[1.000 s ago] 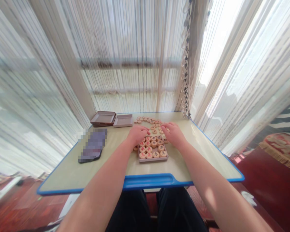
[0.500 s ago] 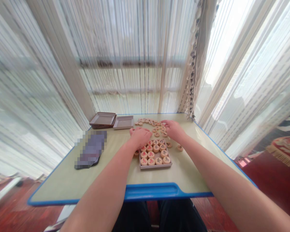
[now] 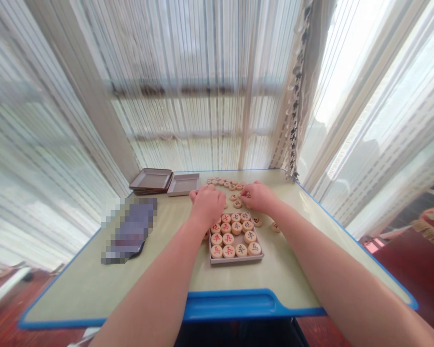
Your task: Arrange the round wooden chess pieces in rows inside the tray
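Note:
A shallow tray (image 3: 237, 260) in front of me holds rows of round wooden Chinese chess pieces (image 3: 228, 238) with red and black characters. One gap shows between the pieces in its middle. Just beyond the tray's far left corner is my left hand (image 3: 208, 203), its fingers curled; what they hold, if anything, is hidden. My right hand (image 3: 259, 196) reaches past the tray's far right side into the loose pieces (image 3: 237, 204), thumb and fingers closed on a piece that they partly cover. Two more loose pieces, one being a black-marked piece (image 3: 276, 226), lie right of the tray.
More loose pieces (image 3: 221, 182) curve along the back of the table (image 3: 159, 284). At the back left stand stacked trays (image 3: 152, 179) and a single bare tray (image 3: 184, 184). A pixelated dark phone-like object (image 3: 132, 229) lies on the left. Sheer curtains (image 3: 188, 120) hang behind the table.
My right hand has drawn slightly back toward me among the loose pieces, its fingertips closing. The left hand has curled more at the tray's far corner. The view has tilted a little.

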### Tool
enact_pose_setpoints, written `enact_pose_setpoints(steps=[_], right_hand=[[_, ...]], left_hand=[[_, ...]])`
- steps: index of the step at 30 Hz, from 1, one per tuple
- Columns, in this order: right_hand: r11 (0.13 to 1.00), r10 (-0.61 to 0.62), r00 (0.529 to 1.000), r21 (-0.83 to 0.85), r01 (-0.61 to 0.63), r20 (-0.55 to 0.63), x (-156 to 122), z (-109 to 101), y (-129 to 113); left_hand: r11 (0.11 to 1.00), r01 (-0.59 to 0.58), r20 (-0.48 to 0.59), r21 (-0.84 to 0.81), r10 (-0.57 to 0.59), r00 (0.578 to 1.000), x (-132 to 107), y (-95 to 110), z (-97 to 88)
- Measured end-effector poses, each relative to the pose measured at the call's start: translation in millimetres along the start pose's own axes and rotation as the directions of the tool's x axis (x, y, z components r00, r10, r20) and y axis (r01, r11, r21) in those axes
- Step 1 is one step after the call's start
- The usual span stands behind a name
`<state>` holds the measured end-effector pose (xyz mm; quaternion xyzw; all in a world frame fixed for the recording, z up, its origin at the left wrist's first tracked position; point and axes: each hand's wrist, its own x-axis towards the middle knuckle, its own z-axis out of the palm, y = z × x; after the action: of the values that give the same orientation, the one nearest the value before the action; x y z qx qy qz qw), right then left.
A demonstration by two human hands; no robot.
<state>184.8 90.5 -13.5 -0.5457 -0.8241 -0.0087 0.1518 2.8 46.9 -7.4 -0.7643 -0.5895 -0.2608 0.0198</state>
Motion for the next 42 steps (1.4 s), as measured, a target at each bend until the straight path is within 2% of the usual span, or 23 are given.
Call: enact_pose_setpoints(steps=[2,5,9,13,16,19,24,30,34,37,40,42], right_hand=[[0.999,0.032,0.999,0.011,-0.032,-0.002,0,0,-2],[0.998,0.05,0.999,0.024,-0.05,-0.011,-1,-1,-3],[0.996,0.065,0.995,0.072,-0.059,-0.081,-10,-14,-7],[0.968,0.043,0.986,0.252,-0.002,-0.158,-26,-37,-20],[0.906,0.035,0.988,0.421,0.032,-0.151,-33,-48,-32],[0.859,0.049,0.992,0.512,0.019,-0.119,-33,-46,-33],[0.79,0.003,0.998,0.612,0.041,-0.07,-29,-36,-24],[0.779,-0.029,0.997,0.623,0.065,-0.068,-34,-40,-30],[0.859,-0.033,0.995,0.507,0.075,-0.093,-36,-38,-37],[0.928,-0.015,0.991,0.368,0.062,-0.13,-37,-42,-37],[0.943,0.019,0.99,0.333,0.03,-0.142,-47,-50,-39],[0.929,0.009,0.996,0.368,0.023,-0.087,-60,-54,-42]], left_hand=[[1.0,0.014,-0.049,-0.023,-0.015,0.999,0,1,-0.8],[0.995,0.023,-0.068,-0.098,-0.03,0.997,-2,4,-1.9],[0.971,-0.007,-0.092,-0.237,-0.016,0.996,-5,8,-5.3],[0.944,-0.066,-0.136,-0.323,0.023,0.99,-7,11,-9.1],[0.914,-0.121,-0.133,-0.387,0.074,0.988,-7,10,-9.7],[0.884,-0.139,-0.133,-0.447,0.088,0.987,-8,8,-8.8],[0.871,-0.15,-0.155,-0.467,0.087,0.984,-9,5,-7.9],[0.865,-0.185,-0.186,-0.467,0.108,0.977,-13,2,-10.3],[0.904,-0.171,-0.129,-0.391,0.13,0.983,-16,2,-11.0],[0.943,-0.188,-0.146,-0.275,0.153,0.977,-19,4,-12.2],[0.962,-0.197,-0.173,-0.188,0.165,0.971,-21,4,-14.8],[0.962,-0.211,-0.159,-0.172,0.184,0.97,-22,3,-17.8]])
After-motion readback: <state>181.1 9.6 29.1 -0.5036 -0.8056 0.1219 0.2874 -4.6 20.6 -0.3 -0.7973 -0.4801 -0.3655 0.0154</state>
